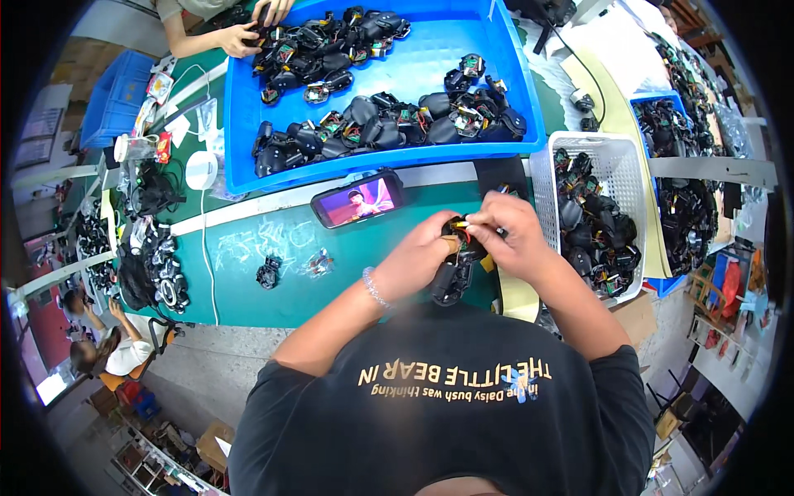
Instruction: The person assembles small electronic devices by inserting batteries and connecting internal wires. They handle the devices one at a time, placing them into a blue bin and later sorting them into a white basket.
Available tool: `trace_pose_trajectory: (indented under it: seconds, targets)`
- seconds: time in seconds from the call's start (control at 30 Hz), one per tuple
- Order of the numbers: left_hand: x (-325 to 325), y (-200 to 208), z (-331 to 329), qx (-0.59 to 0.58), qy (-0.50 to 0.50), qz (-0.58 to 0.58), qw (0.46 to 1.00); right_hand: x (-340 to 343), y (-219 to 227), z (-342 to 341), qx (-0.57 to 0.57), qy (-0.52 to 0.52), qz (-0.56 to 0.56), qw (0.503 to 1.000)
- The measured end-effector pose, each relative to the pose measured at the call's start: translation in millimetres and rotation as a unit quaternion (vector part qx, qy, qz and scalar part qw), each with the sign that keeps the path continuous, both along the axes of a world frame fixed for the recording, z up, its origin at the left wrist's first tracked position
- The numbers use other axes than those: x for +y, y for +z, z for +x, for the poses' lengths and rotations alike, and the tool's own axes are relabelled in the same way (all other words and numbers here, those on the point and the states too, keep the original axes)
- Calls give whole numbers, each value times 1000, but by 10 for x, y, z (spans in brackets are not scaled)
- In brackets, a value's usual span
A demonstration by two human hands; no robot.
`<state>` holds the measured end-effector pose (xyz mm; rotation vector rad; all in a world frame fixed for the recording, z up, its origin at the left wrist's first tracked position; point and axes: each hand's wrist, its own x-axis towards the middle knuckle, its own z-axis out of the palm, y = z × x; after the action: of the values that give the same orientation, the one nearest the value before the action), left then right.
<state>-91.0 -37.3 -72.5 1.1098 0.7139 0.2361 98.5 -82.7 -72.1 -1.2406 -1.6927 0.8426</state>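
Near the front edge of the table, my left hand (419,258) is closed around a black plastic device (451,283) with its housing open and coloured wires showing. My right hand (514,235) meets it from the other side, thumb and fingers pinched at the wires by the upper end. What those fingertips grip is too small to make out. A phone (357,201) playing a video leans beyond my hands, against the rim of the blue tray. On the green table (240,302) to the left lie a small black part (268,272) and a little heap of tiny pieces (318,264).
A large blue tray (331,174) with piles of similar black devices (380,124) stands ahead. At right, a white basket (542,186) holds more of them. A co-worker's hands (238,39) touch the pile at far left. A white cable (207,264) runs down the table's left side.
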Motion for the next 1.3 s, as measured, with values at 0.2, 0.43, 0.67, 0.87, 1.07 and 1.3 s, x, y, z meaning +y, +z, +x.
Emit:
trace_pose_trajectory:
  seconds: [0.2, 0.43, 0.67, 0.87, 1.07, 1.3]
  targets:
    - [1, 93, 77, -40, 56, 26, 997, -27, 61, -177, 75, -138, 5, 988]
    - [17, 116, 72, 13, 67, 256, 964, -53, 69, -259, 320, -54, -171, 930]
    - [22, 230, 61, -20, 35, 384, 922, -87, 83, -206, 266, -22, -69, 961]
    - [71, 294, 72, -63, 5, 450, 891, -119, 106, -189, 224, -28, 3, 974]
    - [17, 280, 69, -113, 18, 270, 956, -92, 179, -140, 175, -36, 18, 984]
    - [-23, 232, 79, -165, 38, 76, 983, -37, 410, -139, 55, -96, 152, 982]
